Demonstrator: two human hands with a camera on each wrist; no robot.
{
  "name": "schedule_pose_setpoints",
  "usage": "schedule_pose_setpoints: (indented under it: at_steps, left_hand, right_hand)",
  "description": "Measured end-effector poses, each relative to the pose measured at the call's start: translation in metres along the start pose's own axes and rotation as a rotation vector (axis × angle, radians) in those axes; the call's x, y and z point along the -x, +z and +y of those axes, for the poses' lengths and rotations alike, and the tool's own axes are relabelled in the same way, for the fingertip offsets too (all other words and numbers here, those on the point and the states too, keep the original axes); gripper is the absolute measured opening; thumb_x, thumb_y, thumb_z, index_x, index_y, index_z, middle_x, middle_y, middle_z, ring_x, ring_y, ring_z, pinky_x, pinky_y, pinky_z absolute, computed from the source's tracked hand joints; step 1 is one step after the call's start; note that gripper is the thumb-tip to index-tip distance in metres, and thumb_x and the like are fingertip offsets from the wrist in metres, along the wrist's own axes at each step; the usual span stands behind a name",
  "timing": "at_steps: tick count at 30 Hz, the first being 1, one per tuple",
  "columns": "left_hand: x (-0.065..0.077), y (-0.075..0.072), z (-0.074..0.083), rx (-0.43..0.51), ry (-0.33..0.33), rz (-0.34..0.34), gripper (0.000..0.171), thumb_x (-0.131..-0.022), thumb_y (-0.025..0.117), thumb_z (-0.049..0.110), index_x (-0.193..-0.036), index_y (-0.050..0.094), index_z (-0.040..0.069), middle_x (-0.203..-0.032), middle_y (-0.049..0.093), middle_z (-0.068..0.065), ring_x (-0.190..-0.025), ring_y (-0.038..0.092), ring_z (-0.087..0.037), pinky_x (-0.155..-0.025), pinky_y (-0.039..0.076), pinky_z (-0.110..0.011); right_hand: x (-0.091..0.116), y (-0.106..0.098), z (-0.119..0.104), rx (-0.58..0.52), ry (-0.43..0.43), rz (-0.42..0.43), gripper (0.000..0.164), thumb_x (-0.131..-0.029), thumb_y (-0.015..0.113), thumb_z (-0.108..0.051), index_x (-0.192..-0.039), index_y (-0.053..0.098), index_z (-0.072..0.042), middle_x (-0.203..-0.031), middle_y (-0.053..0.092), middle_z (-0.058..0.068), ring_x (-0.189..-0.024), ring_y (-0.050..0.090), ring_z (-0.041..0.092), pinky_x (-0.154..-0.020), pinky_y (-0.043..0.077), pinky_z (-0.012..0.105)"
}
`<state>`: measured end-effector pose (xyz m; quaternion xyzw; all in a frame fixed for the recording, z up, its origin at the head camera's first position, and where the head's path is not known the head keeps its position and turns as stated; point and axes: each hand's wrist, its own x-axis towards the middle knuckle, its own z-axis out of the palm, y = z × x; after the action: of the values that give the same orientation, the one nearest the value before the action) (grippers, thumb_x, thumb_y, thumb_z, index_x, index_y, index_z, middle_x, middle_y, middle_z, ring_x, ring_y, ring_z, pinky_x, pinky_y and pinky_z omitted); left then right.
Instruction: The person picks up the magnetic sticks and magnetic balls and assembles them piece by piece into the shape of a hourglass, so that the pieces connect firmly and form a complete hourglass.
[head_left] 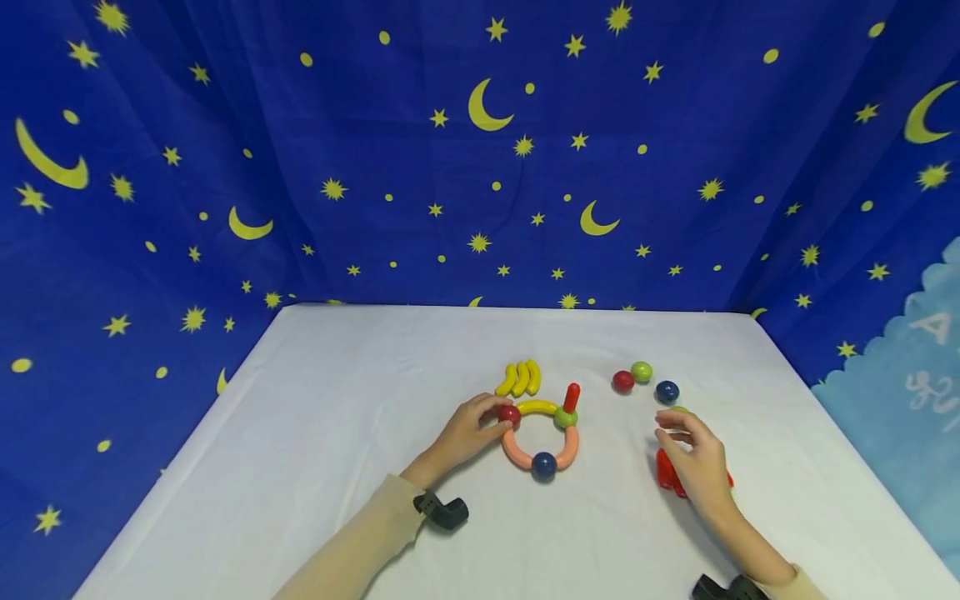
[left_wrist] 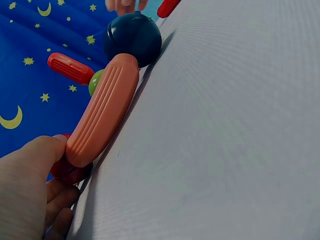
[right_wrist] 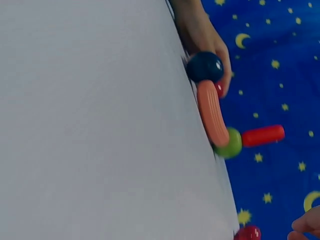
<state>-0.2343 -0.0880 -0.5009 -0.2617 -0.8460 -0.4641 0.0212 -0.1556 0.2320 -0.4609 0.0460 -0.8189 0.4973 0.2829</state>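
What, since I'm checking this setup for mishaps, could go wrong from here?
The red rod could get knocked, since it sticks up from the green ball. The ring might swivel if pushed, as the left hand grips one side, at the red ball. The loose blue ball could roll if the right hand brushes it.

By the left hand (head_left: 467, 432): a red ball (head_left: 512, 413), then a yellow curved rod (head_left: 537, 407), a lime-green ball (head_left: 566, 418) bearing a red straight rod (head_left: 572, 398), salmon-pink curved rods (head_left: 516, 450) and a navy ball (head_left: 543, 467). Just beyond it, three yellow curved pieces (head_left: 521, 380). Beyond the right hand (head_left: 699, 458), red, lime-green and navy loose balls (head_left: 623, 382); beneath it, red pieces (head_left: 666, 472). Around both hands, a white bench (head_left: 360, 392); behind, a blue curtain (head_left: 405, 150) patterned with yellow moons, stars and dots. Both sleeves (head_left: 375, 521) are beige.
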Motion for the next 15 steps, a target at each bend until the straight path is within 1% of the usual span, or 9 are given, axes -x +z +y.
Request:
schedule_pose_setpoints:
  at_steps: [4, 8, 11, 12, 13, 15]
  left_hand:
    - [0.000, 0.000, -0.001, -0.009, 0.010, -0.001, 0.037, -0.088, 0.068, 0.019, -0.122, 0.061, 0.005, -0.113, 0.065, -0.008, -0.106, 0.061, -0.019, -0.096, 0.049, -0.034]
    - [0.000, 0.000, -0.001, -0.004, -0.001, -0.009, 0.038, -0.088, 0.067, 0.021, -0.123, 0.061, 0.006, -0.114, 0.065, -0.007, -0.109, 0.060, -0.019, -0.098, 0.048, -0.035]
    - [0.000, 0.000, 0.000, 0.007, -0.014, -0.013, 0.038, -0.088, 0.067, 0.021, -0.123, 0.061, 0.007, -0.115, 0.065, -0.006, -0.110, 0.059, -0.018, -0.100, 0.047, -0.035]
    - [0.000, 0.000, 0.000, 0.011, -0.021, -0.014, 0.039, -0.088, 0.068, 0.021, -0.123, 0.061, 0.007, -0.115, 0.065, -0.006, -0.110, 0.059, -0.018, -0.100, 0.047, -0.035]
    - [0.000, 0.000, 0.000, 0.011, -0.017, -0.013, 0.038, -0.088, 0.067, 0.021, -0.123, 0.061, 0.007, -0.115, 0.065, -0.006, -0.110, 0.059, -0.018, -0.099, 0.048, -0.035]
    - [0.000, 0.000, 0.000, 0.009, -0.016, -0.011, 0.038, -0.088, 0.067, 0.021, -0.123, 0.061, 0.007, -0.115, 0.065, -0.006, -0.110, 0.060, -0.018, -0.099, 0.048, -0.035]
  right_hand:
    - [0.003, -0.016, 0.027, 0.114, 0.082, 0.038, 0.024, -0.080, 0.064, 0.011, -0.104, 0.066, 0.004, -0.092, 0.059, -0.025, -0.086, 0.054, -0.016, -0.075, 0.044, 0.001]
    - [0.006, -0.032, 0.029, 0.209, 0.125, 0.059, 0.025, -0.082, 0.062, 0.009, -0.105, 0.066, 0.003, -0.093, 0.056, -0.024, -0.086, 0.050, -0.019, -0.076, 0.041, -0.001]
    - [0.009, -0.041, 0.032, 0.245, 0.166, 0.052, 0.024, -0.082, 0.063, 0.007, -0.105, 0.066, 0.003, -0.091, 0.056, -0.023, -0.083, 0.048, -0.020, -0.073, 0.041, -0.002]
    - [0.010, -0.043, 0.033, 0.253, 0.185, 0.048, 0.024, -0.082, 0.063, 0.007, -0.105, 0.066, 0.003, -0.090, 0.058, -0.021, -0.081, 0.048, -0.021, -0.072, 0.041, -0.001]
    - [0.011, -0.045, 0.034, 0.263, 0.203, 0.045, 0.024, -0.082, 0.063, 0.007, -0.105, 0.065, 0.003, -0.090, 0.061, -0.016, -0.080, 0.047, -0.021, -0.071, 0.041, -0.002]
    - [0.012, -0.048, 0.036, 0.274, 0.246, 0.044, 0.025, -0.081, 0.065, 0.007, -0.105, 0.065, 0.004, -0.091, 0.067, -0.002, -0.078, 0.046, -0.022, -0.068, 0.041, -0.002]
